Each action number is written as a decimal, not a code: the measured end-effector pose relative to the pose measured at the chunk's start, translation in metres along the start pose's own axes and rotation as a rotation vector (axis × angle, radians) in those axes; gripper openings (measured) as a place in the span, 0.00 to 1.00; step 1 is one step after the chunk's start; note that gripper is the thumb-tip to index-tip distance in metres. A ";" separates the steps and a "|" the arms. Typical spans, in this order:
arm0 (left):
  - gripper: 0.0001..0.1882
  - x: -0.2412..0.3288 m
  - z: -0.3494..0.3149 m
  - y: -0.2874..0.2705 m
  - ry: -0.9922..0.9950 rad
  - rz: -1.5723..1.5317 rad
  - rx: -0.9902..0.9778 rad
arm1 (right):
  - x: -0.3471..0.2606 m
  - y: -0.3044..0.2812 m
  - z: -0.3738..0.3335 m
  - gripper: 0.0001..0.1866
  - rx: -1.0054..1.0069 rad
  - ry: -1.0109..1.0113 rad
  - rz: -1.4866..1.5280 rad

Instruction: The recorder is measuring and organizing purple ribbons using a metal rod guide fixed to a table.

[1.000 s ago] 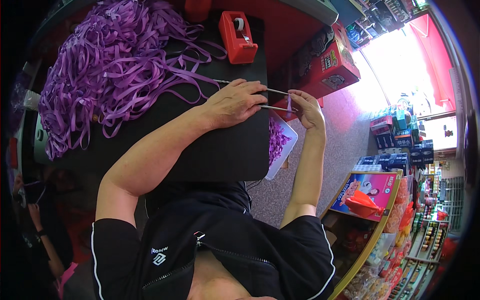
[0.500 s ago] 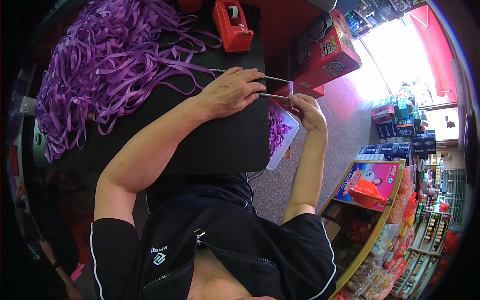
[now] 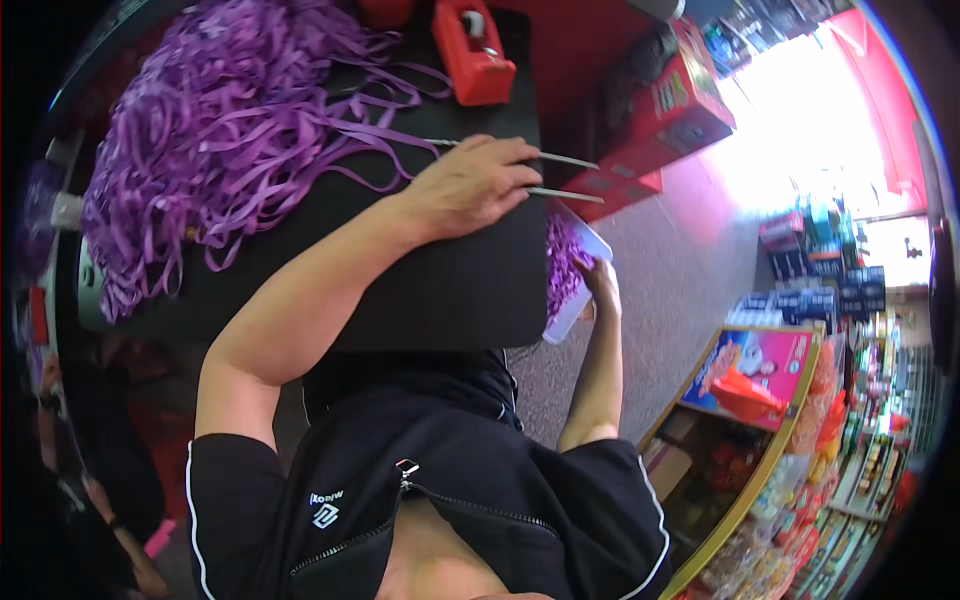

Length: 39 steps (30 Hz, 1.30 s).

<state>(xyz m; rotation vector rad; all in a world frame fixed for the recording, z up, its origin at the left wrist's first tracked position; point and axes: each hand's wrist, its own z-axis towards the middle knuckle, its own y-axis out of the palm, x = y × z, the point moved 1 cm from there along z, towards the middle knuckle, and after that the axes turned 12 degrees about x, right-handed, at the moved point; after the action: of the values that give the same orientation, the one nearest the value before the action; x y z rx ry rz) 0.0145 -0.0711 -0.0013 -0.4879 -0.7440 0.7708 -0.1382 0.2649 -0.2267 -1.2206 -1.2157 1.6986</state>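
My left hand (image 3: 470, 185) rests near the right edge of the black table, its fingers closed around a pair of thin metal rods (image 3: 570, 194). Both rod tips stick out past the table edge, apart from each other and bare. My right hand (image 3: 602, 282) is down at a pale plastic bin (image 3: 572, 325) beside the table, its fingers at the short purple ribbon pieces (image 3: 562, 260) inside. Whether those fingers hold anything is too blurred to see. A big tangled heap of purple ribbon (image 3: 230, 130) covers the table's left part, with loose strands trailing toward my left hand.
A red tape dispenser (image 3: 475, 55) stands at the table's far edge. Red cartons (image 3: 675, 110) sit beyond the table on the right. A display case (image 3: 745, 400) and stocked shelves line the right side. Another person's arm (image 3: 125, 540) shows at lower left.
My right hand has left the rod tips and moved down to the bin. The purple ribbon piece at the tips is gone from them. My left hand keeps its hold on the rods.
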 end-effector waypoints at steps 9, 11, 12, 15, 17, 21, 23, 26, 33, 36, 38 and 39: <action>0.10 0.039 -0.013 0.004 0.530 0.098 0.202 | -0.108 -0.127 -0.004 0.12 0.483 0.153 0.807; 0.08 0.076 -0.025 0.018 0.650 0.055 0.098 | -0.145 -0.163 -0.005 0.12 0.513 0.062 0.939; 0.06 0.098 -0.033 0.019 0.679 0.049 0.004 | -0.163 -0.178 -0.005 0.12 0.495 -0.007 1.004; 0.03 0.154 -0.065 0.014 0.649 0.069 -0.115 | -0.239 -0.212 -0.018 0.12 0.255 -0.193 1.030; 0.05 0.172 -0.086 0.008 0.593 -0.042 -0.213 | -0.283 -0.220 -0.025 0.10 0.084 -0.317 0.945; 0.09 0.150 -0.144 0.009 0.136 -0.432 -0.336 | -0.357 -0.213 -0.028 0.08 -0.159 -0.549 0.805; 0.13 0.114 -0.205 0.011 -0.203 -0.533 -0.147 | -0.390 -0.195 -0.025 0.09 -0.127 -0.727 0.690; 0.27 0.089 -0.289 -0.010 -0.627 0.389 0.064 | -0.421 -0.180 -0.015 0.10 -0.074 -0.836 0.661; 0.37 0.084 -0.384 -0.004 -0.913 0.540 0.100 | -0.510 -0.148 -0.015 0.15 -0.057 -1.013 0.656; 0.36 0.083 -0.383 -0.003 -0.898 0.545 0.105 | -0.532 -0.138 -0.025 0.16 0.022 -1.181 0.717; 0.35 0.083 -0.387 -0.005 -0.884 0.510 0.126 | -0.545 -0.139 -0.036 0.16 0.127 -1.217 0.713; 0.35 0.082 -0.388 -0.004 -0.878 0.510 0.124 | -0.552 -0.140 -0.040 0.17 0.180 -1.232 0.712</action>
<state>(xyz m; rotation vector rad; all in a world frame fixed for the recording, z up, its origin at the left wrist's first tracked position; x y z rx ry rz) 0.3474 -0.0603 -0.2158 -0.2029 -1.3954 1.5395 0.0710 -0.1817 0.0607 -0.3862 -1.2262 3.2470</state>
